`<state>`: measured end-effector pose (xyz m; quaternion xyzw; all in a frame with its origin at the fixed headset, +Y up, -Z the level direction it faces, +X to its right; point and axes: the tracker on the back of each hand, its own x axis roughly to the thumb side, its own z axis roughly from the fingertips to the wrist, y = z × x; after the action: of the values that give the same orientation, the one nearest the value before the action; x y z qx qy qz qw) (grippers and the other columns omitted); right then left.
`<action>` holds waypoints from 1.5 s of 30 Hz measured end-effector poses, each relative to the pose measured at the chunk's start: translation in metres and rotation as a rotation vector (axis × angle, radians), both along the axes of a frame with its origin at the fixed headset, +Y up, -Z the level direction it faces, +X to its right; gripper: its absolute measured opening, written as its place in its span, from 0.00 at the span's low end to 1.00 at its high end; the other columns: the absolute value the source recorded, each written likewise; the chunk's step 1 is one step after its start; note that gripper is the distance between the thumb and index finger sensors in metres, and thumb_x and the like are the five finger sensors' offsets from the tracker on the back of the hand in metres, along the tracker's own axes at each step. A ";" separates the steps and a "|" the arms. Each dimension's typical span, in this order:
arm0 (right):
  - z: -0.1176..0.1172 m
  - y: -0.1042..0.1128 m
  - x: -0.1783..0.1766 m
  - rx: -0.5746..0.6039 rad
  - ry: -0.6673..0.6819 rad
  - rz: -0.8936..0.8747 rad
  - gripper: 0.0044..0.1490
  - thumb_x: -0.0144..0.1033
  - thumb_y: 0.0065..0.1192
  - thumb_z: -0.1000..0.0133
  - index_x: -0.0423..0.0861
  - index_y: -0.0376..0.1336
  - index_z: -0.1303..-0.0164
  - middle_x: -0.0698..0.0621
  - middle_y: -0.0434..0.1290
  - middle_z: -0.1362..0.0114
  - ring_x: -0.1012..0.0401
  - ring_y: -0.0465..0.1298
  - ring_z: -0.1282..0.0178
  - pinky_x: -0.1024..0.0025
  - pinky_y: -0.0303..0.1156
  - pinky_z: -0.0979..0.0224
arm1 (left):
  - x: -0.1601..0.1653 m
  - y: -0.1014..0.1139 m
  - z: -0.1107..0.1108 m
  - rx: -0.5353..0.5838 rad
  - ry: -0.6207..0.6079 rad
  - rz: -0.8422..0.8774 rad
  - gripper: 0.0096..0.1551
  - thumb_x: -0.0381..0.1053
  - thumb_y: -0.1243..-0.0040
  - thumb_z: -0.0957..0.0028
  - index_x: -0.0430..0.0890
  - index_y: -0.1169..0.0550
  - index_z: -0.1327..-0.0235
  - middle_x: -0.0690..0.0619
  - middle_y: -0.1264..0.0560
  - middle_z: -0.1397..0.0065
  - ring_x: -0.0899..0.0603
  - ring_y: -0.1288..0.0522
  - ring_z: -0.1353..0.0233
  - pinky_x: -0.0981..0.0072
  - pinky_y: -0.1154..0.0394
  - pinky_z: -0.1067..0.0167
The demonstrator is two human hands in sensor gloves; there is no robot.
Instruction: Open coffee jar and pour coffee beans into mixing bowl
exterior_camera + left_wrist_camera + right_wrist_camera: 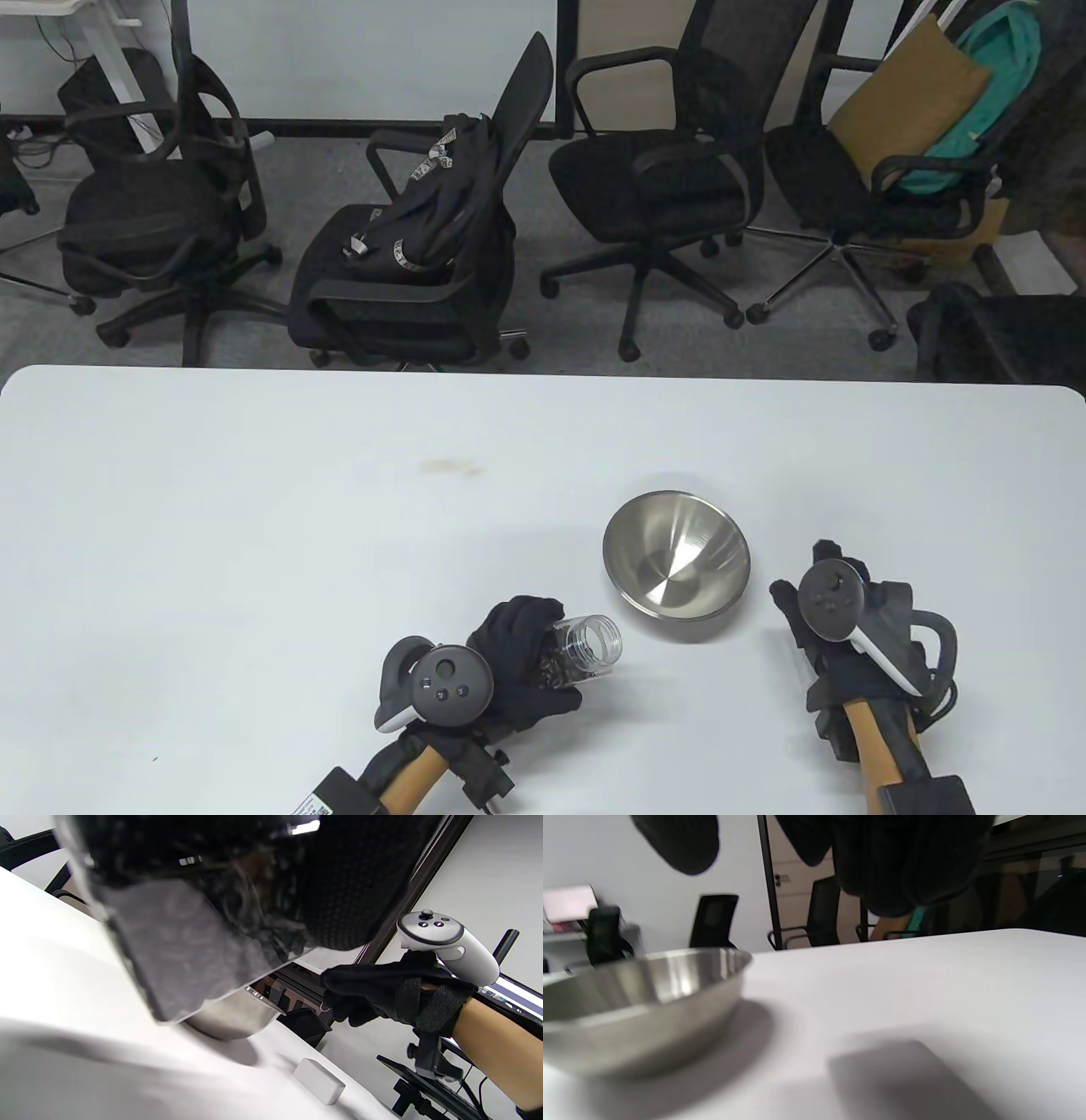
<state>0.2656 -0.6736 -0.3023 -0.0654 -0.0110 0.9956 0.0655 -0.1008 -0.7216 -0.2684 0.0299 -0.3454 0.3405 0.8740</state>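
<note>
My left hand [530,658] grips a clear open coffee jar [585,649] lying tilted low over the table, its mouth pointing right toward the bowl. Dark beans sit in the jar's lower end by my palm. The steel mixing bowl [653,543] stands empty on the white table, just right of the jar mouth. The jar [191,955] fills the left wrist view, with the bowl [229,1018] behind it. My right hand [814,586] hovers palm down just right of the bowl, holding nothing visible. The right wrist view shows the bowl [649,1001] at the left. No lid is in view.
A small white block [318,1079] lies on the table below my right hand in the left wrist view. Several black office chairs [645,178] stand beyond the table's far edge [543,373].
</note>
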 end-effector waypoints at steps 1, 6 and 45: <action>-0.004 0.001 -0.003 0.000 0.008 -0.027 0.51 0.56 0.53 0.33 0.30 0.48 0.14 0.26 0.61 0.21 0.36 0.70 0.30 0.42 0.70 0.30 | 0.000 0.000 0.000 0.001 0.000 0.001 0.57 0.57 0.19 0.52 0.35 0.38 0.20 0.34 0.36 0.23 0.30 0.31 0.27 0.35 0.31 0.30; -0.025 -0.004 -0.017 -0.114 0.027 -0.085 0.57 0.58 0.54 0.33 0.26 0.44 0.14 0.23 0.58 0.21 0.35 0.69 0.29 0.41 0.70 0.29 | -0.005 0.002 -0.002 0.008 0.015 0.000 0.57 0.57 0.19 0.52 0.36 0.38 0.20 0.34 0.36 0.23 0.30 0.31 0.27 0.35 0.31 0.30; -0.058 -0.056 -0.021 -0.170 -0.147 -0.379 0.27 0.19 0.69 0.34 0.36 0.58 0.29 0.43 0.78 0.41 0.64 0.85 0.53 0.75 0.85 0.49 | -0.019 0.009 -0.001 0.023 0.052 0.067 0.57 0.58 0.19 0.52 0.36 0.38 0.20 0.34 0.36 0.23 0.30 0.32 0.27 0.35 0.31 0.30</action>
<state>0.2449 -0.7300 -0.3598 -0.1438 0.0806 0.9555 0.2447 -0.1196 -0.7121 -0.2690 0.0604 -0.3251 0.3647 0.8704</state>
